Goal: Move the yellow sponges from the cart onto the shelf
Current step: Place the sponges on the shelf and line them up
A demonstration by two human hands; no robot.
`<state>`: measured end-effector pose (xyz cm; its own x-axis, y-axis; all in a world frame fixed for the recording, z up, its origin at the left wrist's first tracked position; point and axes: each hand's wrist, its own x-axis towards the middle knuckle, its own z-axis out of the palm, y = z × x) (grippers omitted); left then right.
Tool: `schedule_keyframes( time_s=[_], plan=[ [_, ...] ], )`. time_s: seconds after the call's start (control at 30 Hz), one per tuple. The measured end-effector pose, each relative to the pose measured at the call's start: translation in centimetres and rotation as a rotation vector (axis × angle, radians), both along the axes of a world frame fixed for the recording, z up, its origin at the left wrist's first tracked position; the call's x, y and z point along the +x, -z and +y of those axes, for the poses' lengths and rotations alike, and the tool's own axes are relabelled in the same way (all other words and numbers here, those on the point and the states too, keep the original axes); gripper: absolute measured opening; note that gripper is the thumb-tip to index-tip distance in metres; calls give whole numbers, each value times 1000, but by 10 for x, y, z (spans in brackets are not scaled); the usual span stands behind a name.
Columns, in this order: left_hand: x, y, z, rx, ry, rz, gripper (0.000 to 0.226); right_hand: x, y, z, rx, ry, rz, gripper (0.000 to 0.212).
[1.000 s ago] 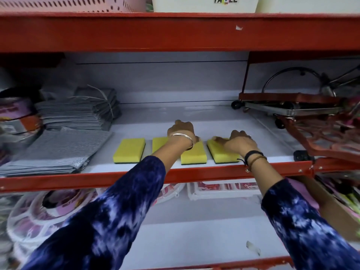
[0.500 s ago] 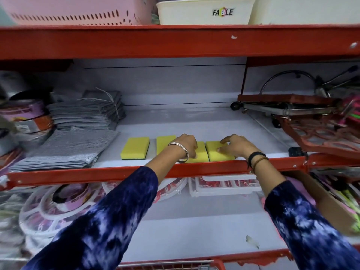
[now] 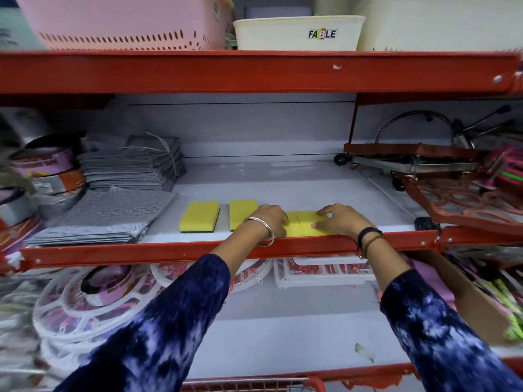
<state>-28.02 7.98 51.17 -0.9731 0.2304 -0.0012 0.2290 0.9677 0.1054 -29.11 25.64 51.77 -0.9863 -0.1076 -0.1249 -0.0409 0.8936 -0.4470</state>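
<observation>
Several yellow sponges with dark green undersides lie in a row on the white middle shelf [image 3: 283, 182], near its red front lip. The leftmost sponge [image 3: 199, 216] and the second sponge [image 3: 242, 212] lie free with a small gap between them. Two more sponges [image 3: 301, 225] sit pressed side by side at the front edge. My left hand [image 3: 268, 222] curls over the left one of that pair, partly hiding the second sponge's corner. My right hand [image 3: 339, 219] lies on the right one, fingers over its far edge. The cart's red wire rim [image 3: 254, 383] shows at the bottom.
Grey mesh cloths [image 3: 113, 219] are stacked left of the sponges, with tape rolls [image 3: 45, 171] beyond. A red wheeled rack [image 3: 424, 162] and red grid trays [image 3: 475, 205] fill the right. Pink basket [image 3: 127, 21] and white tub [image 3: 297, 32] stand above; white plastic hangers [image 3: 85, 304] lie below.
Both hands have drawn the two right-hand sponges toward the shelf's front lip and closed the gap between them. The view has pulled back and dropped, so the cart rim shows.
</observation>
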Motion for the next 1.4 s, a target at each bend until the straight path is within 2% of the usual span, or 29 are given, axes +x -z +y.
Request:
schedule_keyframes(
  time_s=[0.17, 0.27, 0.33, 0.43, 0.57, 0.7, 0.77, 0.93, 1.4],
  plan=[
    [2, -2, -6, 107, -15, -5, 37, -1, 4, -4, 35, 51, 36, 57],
    [2, -13, -32, 220, -71, 145, 30, 1, 2, -13, 81, 114, 215, 57],
    [0, -24, -60, 233, -105, 221, 28, 1, -2, -27, 86, 75, 338, 55],
    [-5, -34, -107, 150, -182, 166, 32, -4, -7, -57, -13, -70, 407, 52],
    [-14, -30, -155, 27, -298, -22, 43, -14, -7, -103, 0, -293, 324, 50],
    [-10, -24, -171, -103, -288, -167, 52, -30, 5, -132, 127, -369, 200, 50],
    [-9, -21, -173, -130, -271, -174, 53, -35, 11, -139, 181, -390, 166, 48],
    [0, -14, -173, -48, -211, -130, 50, -31, 18, -143, 239, -417, 181, 45],
    [24, -5, -146, 26, -84, -61, 47, 3, 21, -126, 174, -352, 177, 45]
  ],
)
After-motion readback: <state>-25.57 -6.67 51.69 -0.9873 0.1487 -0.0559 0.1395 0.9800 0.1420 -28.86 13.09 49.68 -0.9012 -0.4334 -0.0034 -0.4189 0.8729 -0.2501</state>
